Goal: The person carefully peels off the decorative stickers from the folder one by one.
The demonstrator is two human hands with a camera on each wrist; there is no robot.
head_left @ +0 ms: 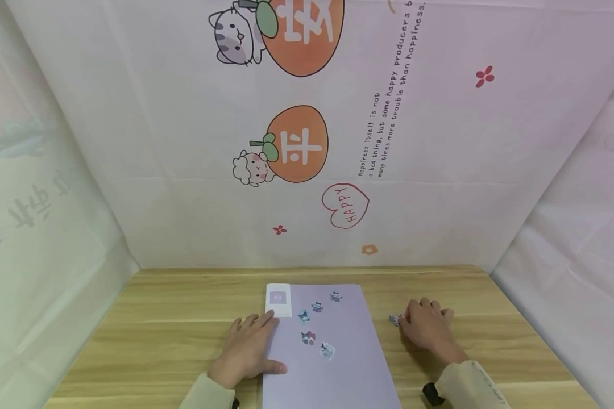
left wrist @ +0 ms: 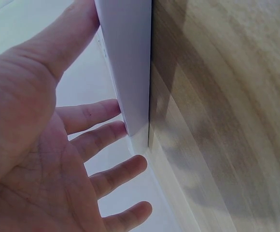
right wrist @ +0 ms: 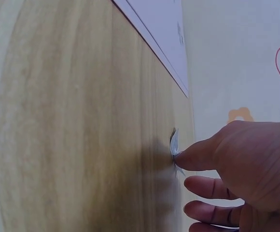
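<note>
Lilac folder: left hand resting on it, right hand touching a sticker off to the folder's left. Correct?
Not quite, wrong side: the head view shows the sticker to the right of the lilac folder. The left hand does rest on the folder, and the right hand does touch that sticker.

Lilac folder (head_left: 332, 382) is lying flat at left fingertips (head_left: 269, 316), spreading out to their right. Small sticker (head_left: 394, 320) is sitting against right fingertips (head_left: 406, 325), folder side. Wooden table (head_left: 184, 318) is extending past the fingertips both ways.
</note>
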